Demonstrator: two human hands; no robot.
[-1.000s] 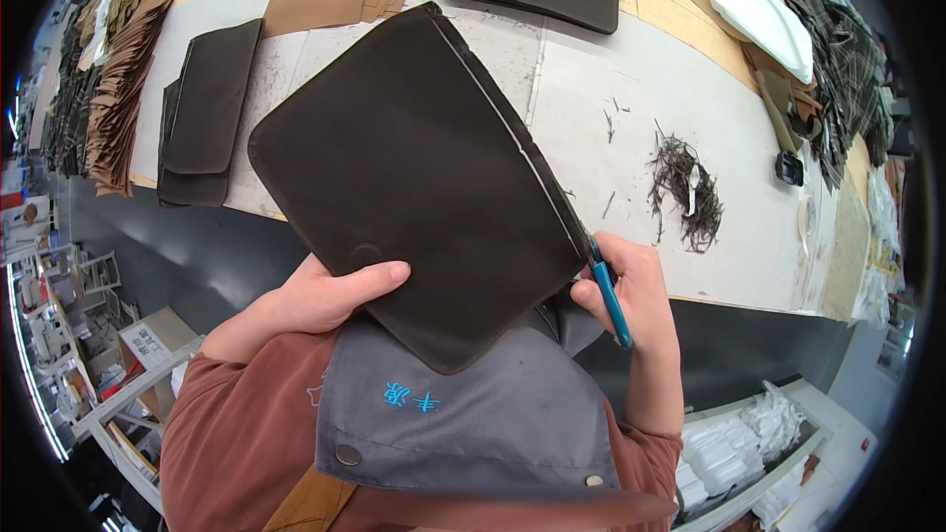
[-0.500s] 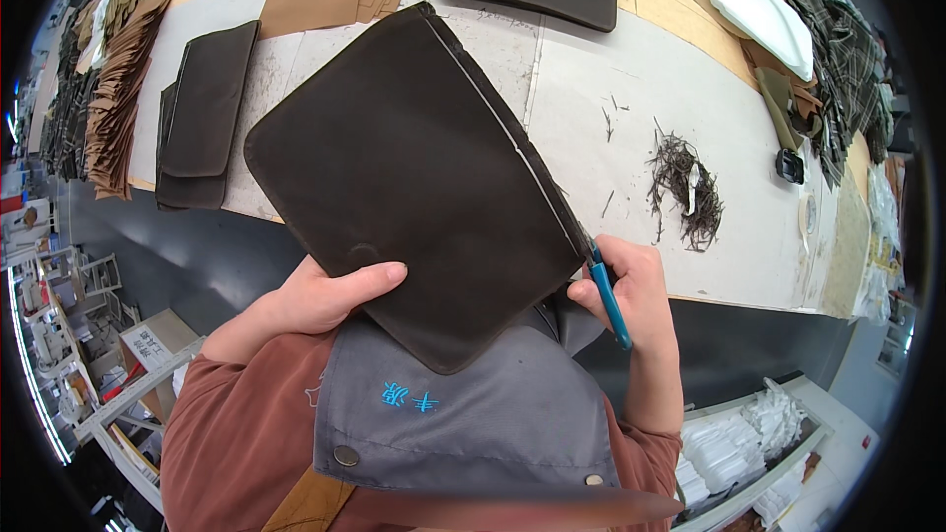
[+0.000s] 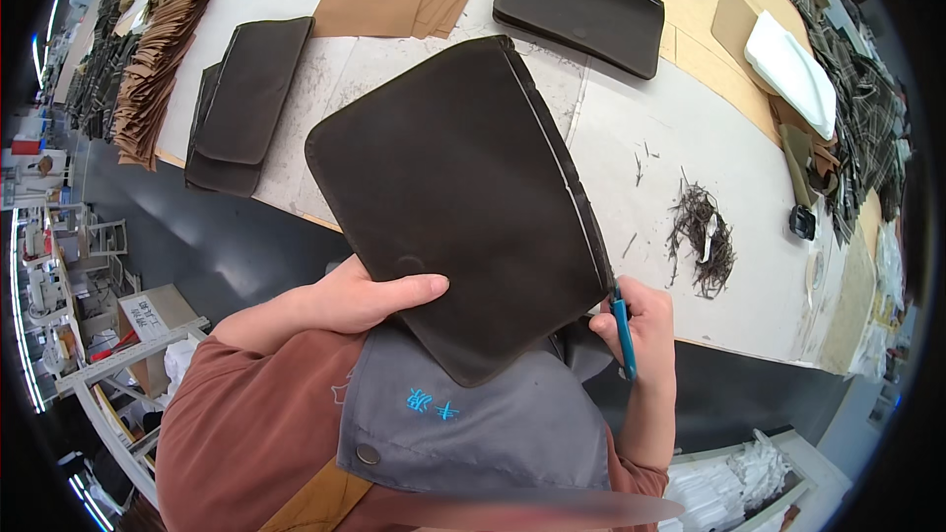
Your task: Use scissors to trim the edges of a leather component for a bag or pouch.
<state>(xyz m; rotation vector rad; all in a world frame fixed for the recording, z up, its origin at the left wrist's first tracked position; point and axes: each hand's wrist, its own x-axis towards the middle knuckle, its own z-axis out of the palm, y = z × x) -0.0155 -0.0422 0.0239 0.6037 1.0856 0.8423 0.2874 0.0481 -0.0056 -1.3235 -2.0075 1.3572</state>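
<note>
Pouch [image 3: 463,207] in left hand [image 3: 379,298], beside scissors [image 3: 623,337] in right hand [image 3: 648,318]

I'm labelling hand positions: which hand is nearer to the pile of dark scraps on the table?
Right. The right hand, with the blue-handled tool, is below and left of the pile in view; the left hand, gripping the dark brown piece, is farther left.

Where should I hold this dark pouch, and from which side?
Probably the lower-left edge of the dark pouch, from the left, thumb on top, as your left hand does: it's flat there and away from the blue-handled tool in your right hand.
</note>
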